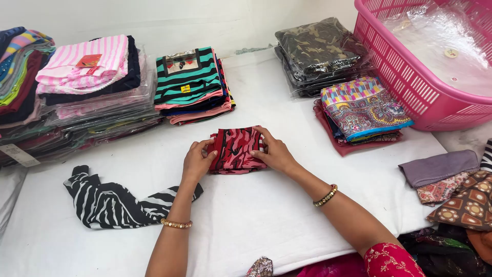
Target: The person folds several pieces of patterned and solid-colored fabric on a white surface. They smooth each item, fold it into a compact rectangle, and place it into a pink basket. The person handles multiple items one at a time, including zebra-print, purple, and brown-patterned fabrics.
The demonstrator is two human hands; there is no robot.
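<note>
White cloth covers the table (266,215). Nearest, a zebra-striped garment (110,202) lies loose beside the left forearm. At the middle, the left hand (197,160) and right hand (275,151) press flat on either edge of a folded red-and-pink camouflage garment (237,150), fingers closed on its sides. Beyond sit stacked folded clothes (192,84) and a pink basket (410,77).

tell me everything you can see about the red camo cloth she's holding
The red camo cloth is a soft fabric piece in red, pink and black, folded into a small flat rectangle. It lies on the white table near its middle. The left hand grips its left edge, the right hand its right edge.
</note>
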